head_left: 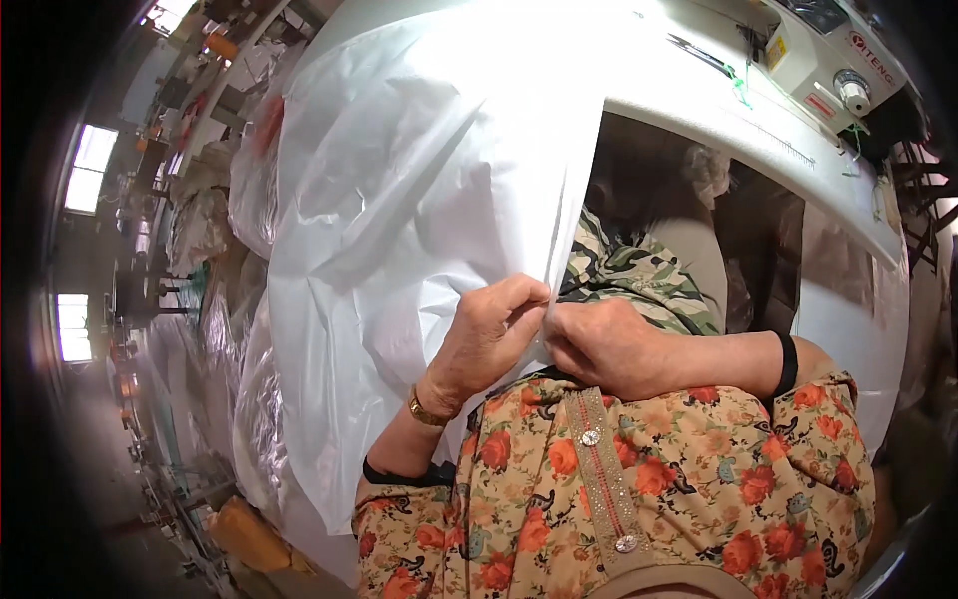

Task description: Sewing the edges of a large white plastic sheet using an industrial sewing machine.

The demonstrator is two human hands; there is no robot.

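A large sheet of thin white fabric [399,210] spreads over the table and hangs down at my left side, its right edge running toward me. My left hand [499,319] pinches that edge between thumb and fingers close to my waist. Right beside it, my right hand [609,344] is closed at the same edge, knuckles up, its fingertips mostly hidden. The two hands nearly touch. Folds run through the cloth, and strong light washes out its far part.
At the upper right stands a white sewing machine [833,75] on a white table [728,125]. Tweezers [699,52] and green thread [739,90] lie near it. Plastic-wrapped bundles [259,190] crowd the left. Camouflage cloth [649,280] covers my lap.
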